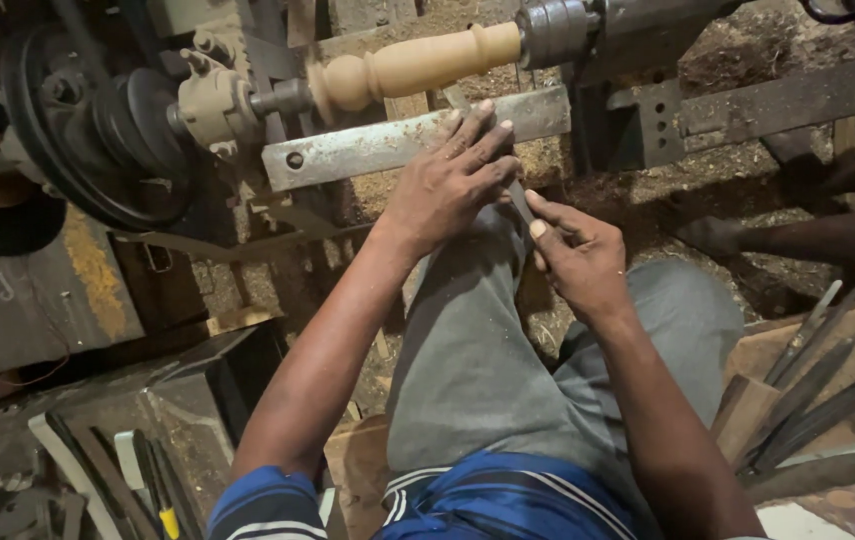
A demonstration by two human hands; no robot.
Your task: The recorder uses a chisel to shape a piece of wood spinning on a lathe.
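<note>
My left hand (448, 180) covers most of the chisel (521, 203); its tip on the tool rest (368, 150) is hidden. Beyond my fingers, the lathe (128, 130) runs off the top edge.

Your turned spindle (418, 65): pale bare wood, smooth, matt. Your tool rest (388, 145): dull grey metal, scratched, dusted with shavings. Chisel (520, 200) under your hands: dark metal (worn-looking). Spare chisels (808, 390): matt dark steel. Your trousers (478, 350): grey cloth.

— How many hands are at the lathe?
— Two, around one chisel (520, 200), and one turned wooden spindle (413, 66).
— Spare tools on the right?
— Perhaps six long tools (808, 385); they overlap.
</note>
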